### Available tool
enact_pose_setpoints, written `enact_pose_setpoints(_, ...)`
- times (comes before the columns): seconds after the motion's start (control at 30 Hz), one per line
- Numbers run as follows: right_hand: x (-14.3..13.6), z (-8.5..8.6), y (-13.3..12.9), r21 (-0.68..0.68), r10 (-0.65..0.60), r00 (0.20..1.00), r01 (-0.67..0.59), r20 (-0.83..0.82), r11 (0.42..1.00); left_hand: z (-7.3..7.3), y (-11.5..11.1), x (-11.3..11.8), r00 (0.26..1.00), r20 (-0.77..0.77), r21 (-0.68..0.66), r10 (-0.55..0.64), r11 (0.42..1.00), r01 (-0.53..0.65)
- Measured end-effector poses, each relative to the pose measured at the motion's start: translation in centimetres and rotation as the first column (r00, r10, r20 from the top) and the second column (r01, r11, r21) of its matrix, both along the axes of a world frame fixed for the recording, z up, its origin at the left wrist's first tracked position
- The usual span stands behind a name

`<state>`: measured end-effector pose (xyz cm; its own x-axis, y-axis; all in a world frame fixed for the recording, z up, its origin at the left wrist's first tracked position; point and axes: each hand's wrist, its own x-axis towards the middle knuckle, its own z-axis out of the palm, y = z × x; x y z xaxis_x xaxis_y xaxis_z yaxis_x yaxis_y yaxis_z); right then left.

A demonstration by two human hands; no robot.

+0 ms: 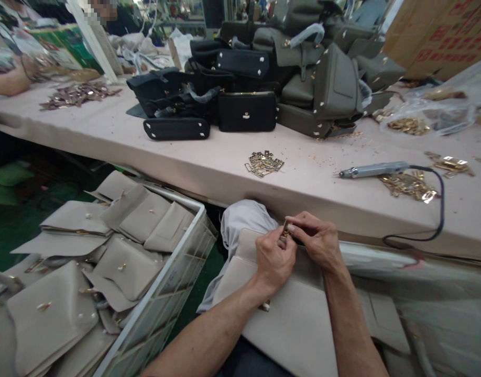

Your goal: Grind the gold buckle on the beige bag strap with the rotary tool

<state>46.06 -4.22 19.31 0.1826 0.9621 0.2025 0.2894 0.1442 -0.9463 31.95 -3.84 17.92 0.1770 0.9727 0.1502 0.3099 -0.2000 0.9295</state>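
Hands busy with a gold clasp at the table's edge.
Left hand [274,256] and right hand [317,242] both pinch the small gold clasp [286,229], fingers closed on it, above a beige bag panel [295,314] on the lap, just below the pink table [185,146]; a grey power tool [372,169] lies well apart.

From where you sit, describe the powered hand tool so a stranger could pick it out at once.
Start at the long pale worktable. On its right part, beyond both hands, lies a slim grey electric screwdriver, tip pointing left. Unlike the gold fittings beside it, it trails a black cord over the edge.
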Motion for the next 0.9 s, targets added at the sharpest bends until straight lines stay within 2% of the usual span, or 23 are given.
enact_pose_setpoints(0.13,-0.1,0.0,-0.1,-0.001,-0.008,1.0,0.008,-0.012,1.0,0.1,-0.1,0.0,0.999,0.051,-0.048,0.0,0.999,0.002)
enact_pose_setpoints(0.23,-0.1,0.0,-0.3,0.005,-0.009,1.0,0.009,-0.03,1.0,0.2,0.0,-0.1,0.977,0.21,-0.199,-0.027,0.978,0.07)
enact_pose_setpoints(0.37,-0.1,-0.1,-0.4,0.027,0.003,0.999,-0.001,-0.053,1.0,0.2,0.5,-0.5,0.903,0.429,-0.354,-0.025,0.915,0.194)
enact_pose_setpoints(0.53,-0.4,0.1,-0.1,-0.018,0.024,0.996,-0.026,-0.086,1.0,0.5,1.2,-0.8,0.895,0.443,-0.359,-0.046,0.906,0.224)
enact_pose_setpoints(0.77,-0.8,0.9,-0.1,-0.035,0.011,0.995,-0.015,-0.101,0.999,1.2,0.8,-0.8,0.874,0.485,-0.423,-0.03,0.867,0.264)
enact_pose_setpoints(0.9,-1.3,0.8,0.1,-0.059,0.046,0.985,-0.056,-0.169,0.997,1.1,1.2,-0.8,0.864,0.502,-0.429,-0.032,0.859,0.281)
